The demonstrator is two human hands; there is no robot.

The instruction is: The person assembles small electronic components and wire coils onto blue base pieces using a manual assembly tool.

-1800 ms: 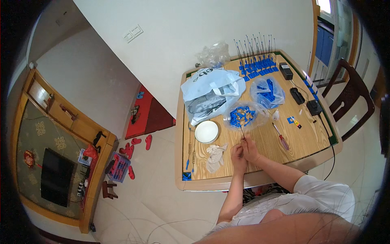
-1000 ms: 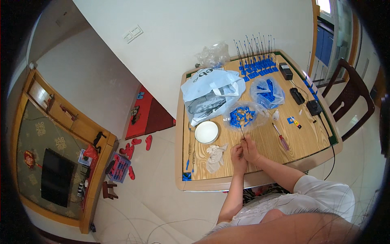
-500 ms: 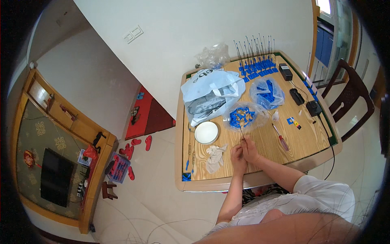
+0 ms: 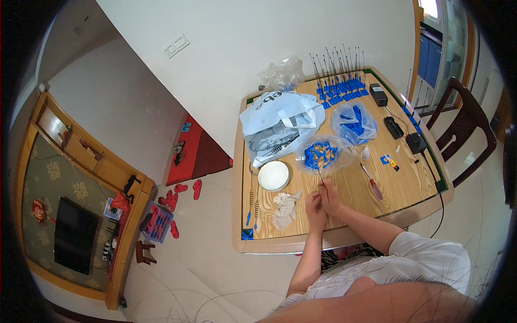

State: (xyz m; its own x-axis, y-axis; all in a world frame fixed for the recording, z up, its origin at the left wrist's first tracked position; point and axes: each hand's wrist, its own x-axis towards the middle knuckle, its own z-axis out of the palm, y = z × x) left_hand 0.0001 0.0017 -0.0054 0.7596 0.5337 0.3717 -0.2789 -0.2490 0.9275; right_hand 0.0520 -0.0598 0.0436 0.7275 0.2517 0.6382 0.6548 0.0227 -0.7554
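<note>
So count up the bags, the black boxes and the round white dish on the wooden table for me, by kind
Clear plastic bags holding blue parts: 2
Large white plastic bag: 1
Crumpled clear plastic bag by the wall: 1
Small black boxes: 3
Round white dish: 1
Total: 8

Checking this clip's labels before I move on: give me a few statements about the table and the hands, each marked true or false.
1. Both hands, left hand and right hand, meet at a thin rod. True.
2. The white dish lies right of the hands. False: it lies to their left.
3. The red-handled screwdriver is in the right hand. False: it lies on the wooden table.
4. A crumpled white cloth lies left of the hands. True.
5. Upright rods on blue bases stand at the far edge. True.
</note>
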